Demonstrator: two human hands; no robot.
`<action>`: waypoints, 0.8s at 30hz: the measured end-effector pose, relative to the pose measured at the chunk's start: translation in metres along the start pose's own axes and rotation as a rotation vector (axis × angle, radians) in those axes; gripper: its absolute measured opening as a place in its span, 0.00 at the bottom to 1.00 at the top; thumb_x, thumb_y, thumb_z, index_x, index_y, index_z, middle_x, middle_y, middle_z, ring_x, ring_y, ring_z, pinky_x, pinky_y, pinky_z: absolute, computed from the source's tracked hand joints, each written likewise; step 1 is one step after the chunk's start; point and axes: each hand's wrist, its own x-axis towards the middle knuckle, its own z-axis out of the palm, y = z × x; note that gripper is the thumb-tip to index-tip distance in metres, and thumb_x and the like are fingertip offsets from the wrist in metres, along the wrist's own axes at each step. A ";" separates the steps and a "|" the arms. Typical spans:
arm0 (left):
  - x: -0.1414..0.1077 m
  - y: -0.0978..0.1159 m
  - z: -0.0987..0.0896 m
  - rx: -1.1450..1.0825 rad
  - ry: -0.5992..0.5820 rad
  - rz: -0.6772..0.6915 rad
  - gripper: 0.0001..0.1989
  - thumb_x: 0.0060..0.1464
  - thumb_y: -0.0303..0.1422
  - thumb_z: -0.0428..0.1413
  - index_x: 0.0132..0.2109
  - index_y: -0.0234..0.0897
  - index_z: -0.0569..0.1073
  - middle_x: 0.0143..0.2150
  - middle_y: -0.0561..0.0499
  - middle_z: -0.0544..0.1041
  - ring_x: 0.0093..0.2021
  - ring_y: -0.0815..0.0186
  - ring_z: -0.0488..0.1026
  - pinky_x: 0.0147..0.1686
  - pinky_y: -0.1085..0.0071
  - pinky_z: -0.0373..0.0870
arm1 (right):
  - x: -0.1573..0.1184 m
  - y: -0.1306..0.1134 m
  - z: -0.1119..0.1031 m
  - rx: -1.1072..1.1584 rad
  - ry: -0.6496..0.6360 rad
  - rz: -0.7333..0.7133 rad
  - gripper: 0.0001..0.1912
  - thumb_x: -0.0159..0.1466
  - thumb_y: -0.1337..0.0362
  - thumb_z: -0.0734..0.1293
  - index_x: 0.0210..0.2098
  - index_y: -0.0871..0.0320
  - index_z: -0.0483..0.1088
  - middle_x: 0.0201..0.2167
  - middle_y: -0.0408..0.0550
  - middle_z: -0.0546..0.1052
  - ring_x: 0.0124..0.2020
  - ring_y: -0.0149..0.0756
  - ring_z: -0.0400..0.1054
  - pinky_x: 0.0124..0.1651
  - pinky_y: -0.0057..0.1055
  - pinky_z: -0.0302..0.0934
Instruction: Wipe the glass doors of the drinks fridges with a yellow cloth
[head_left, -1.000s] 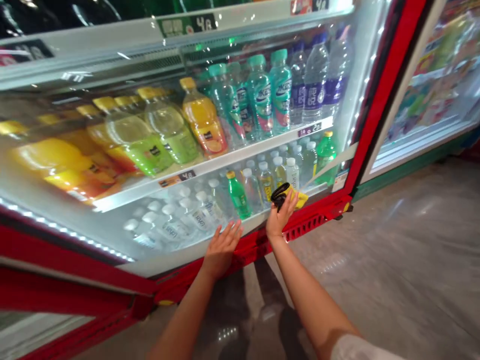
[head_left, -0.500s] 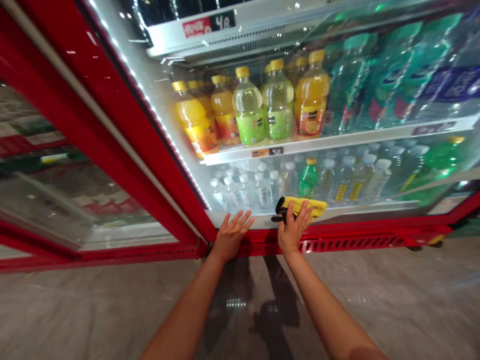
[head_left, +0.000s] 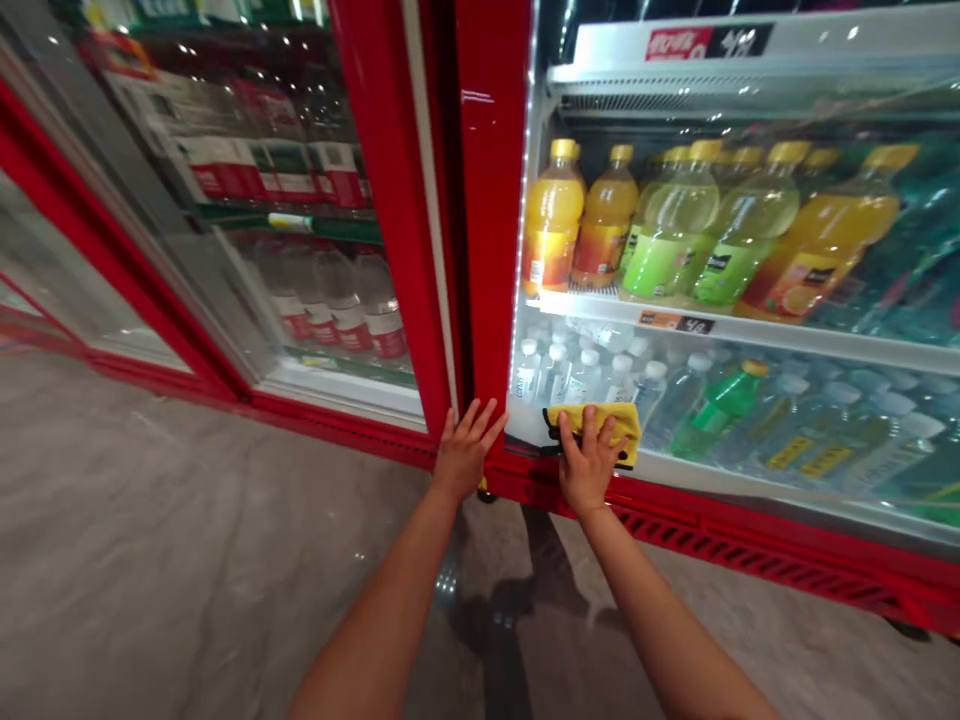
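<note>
My right hand [head_left: 589, 472] presses a yellow cloth [head_left: 627, 428] with black edging flat against the lower glass of a drinks fridge, its fingers partly spread over it. Part of the cloth is hidden under the palm and fingers. At the corner of the fridge's red frame [head_left: 491, 300] is my left hand [head_left: 461, 462], empty, its fingers spread. Behind the glass, small clear water bottles [head_left: 585, 378] and a green bottle [head_left: 721, 405] stand on the bottom shelf.
Juice bottles [head_left: 675, 235] with yellow caps fill the shelf above. On the left, a second fridge holds bottles with red-and-white labels [head_left: 349, 320]. A red vent grille [head_left: 750, 565] runs along the base, above the grey tiled floor [head_left: 225, 570].
The view has swung left, so more of the left fridge shows. My left hand has gone from the glass's lower edge to the red frame. The cloth stays under my right hand.
</note>
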 end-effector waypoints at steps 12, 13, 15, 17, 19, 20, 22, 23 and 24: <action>-0.015 -0.038 -0.013 -0.122 0.176 -0.055 0.38 0.59 0.21 0.44 0.76 0.34 0.49 0.76 0.43 0.55 0.78 0.57 0.45 0.72 0.49 0.52 | 0.054 -0.061 0.018 0.177 0.015 -0.408 0.30 0.69 0.71 0.59 0.66 0.41 0.67 0.68 0.48 0.69 0.73 0.45 0.52 0.74 0.55 0.35; -0.015 -0.039 -0.014 -0.120 0.182 -0.067 0.38 0.59 0.21 0.43 0.75 0.34 0.50 0.76 0.43 0.55 0.78 0.57 0.45 0.72 0.50 0.53 | 0.056 -0.064 0.019 0.181 0.016 -0.420 0.30 0.69 0.71 0.60 0.67 0.40 0.66 0.68 0.47 0.70 0.73 0.44 0.52 0.74 0.54 0.35; -0.016 -0.039 -0.013 -0.107 0.185 -0.093 0.37 0.60 0.20 0.43 0.75 0.33 0.52 0.76 0.43 0.56 0.77 0.57 0.46 0.73 0.50 0.53 | 0.055 -0.067 0.021 0.176 0.000 -0.425 0.31 0.69 0.71 0.60 0.68 0.39 0.63 0.67 0.45 0.70 0.73 0.44 0.53 0.74 0.53 0.34; -0.017 -0.039 -0.011 -0.097 0.180 -0.105 0.36 0.60 0.20 0.43 0.75 0.33 0.52 0.76 0.43 0.57 0.77 0.57 0.46 0.73 0.50 0.53 | 0.050 -0.066 0.024 0.163 -0.040 -0.464 0.32 0.70 0.71 0.60 0.69 0.39 0.62 0.68 0.45 0.70 0.73 0.43 0.53 0.74 0.51 0.34; -0.018 -0.038 -0.009 -0.094 0.176 -0.106 0.36 0.60 0.20 0.43 0.75 0.33 0.52 0.76 0.43 0.57 0.77 0.57 0.46 0.73 0.49 0.52 | 0.041 -0.064 0.027 0.154 -0.087 -0.561 0.30 0.70 0.70 0.60 0.69 0.40 0.62 0.68 0.44 0.69 0.72 0.41 0.55 0.74 0.49 0.36; -0.019 -0.037 -0.008 -0.095 0.175 -0.106 0.36 0.60 0.20 0.44 0.75 0.33 0.52 0.76 0.43 0.56 0.77 0.57 0.46 0.73 0.50 0.52 | 0.036 -0.063 0.029 0.151 -0.111 -0.621 0.29 0.70 0.70 0.60 0.68 0.42 0.63 0.68 0.44 0.69 0.72 0.40 0.55 0.74 0.48 0.38; -0.019 -0.036 -0.007 -0.098 0.176 -0.109 0.36 0.59 0.20 0.44 0.75 0.32 0.53 0.76 0.42 0.56 0.77 0.57 0.46 0.73 0.50 0.52 | 0.028 -0.061 0.033 0.153 -0.164 -0.735 0.27 0.70 0.71 0.60 0.66 0.46 0.67 0.69 0.44 0.68 0.72 0.39 0.56 0.74 0.46 0.43; -0.019 -0.036 -0.007 -0.100 0.177 -0.113 0.37 0.59 0.20 0.45 0.75 0.32 0.53 0.76 0.42 0.55 0.77 0.56 0.46 0.73 0.50 0.52 | 0.025 -0.060 0.035 0.157 -0.191 -0.787 0.25 0.70 0.71 0.61 0.64 0.47 0.69 0.69 0.44 0.68 0.71 0.39 0.57 0.73 0.45 0.46; -0.019 -0.035 -0.008 -0.102 0.177 -0.116 0.37 0.59 0.20 0.45 0.75 0.32 0.53 0.76 0.42 0.55 0.78 0.56 0.45 0.73 0.49 0.52 | 0.024 -0.059 0.037 0.161 -0.218 -0.834 0.24 0.70 0.72 0.61 0.62 0.49 0.71 0.68 0.45 0.68 0.71 0.38 0.58 0.72 0.44 0.49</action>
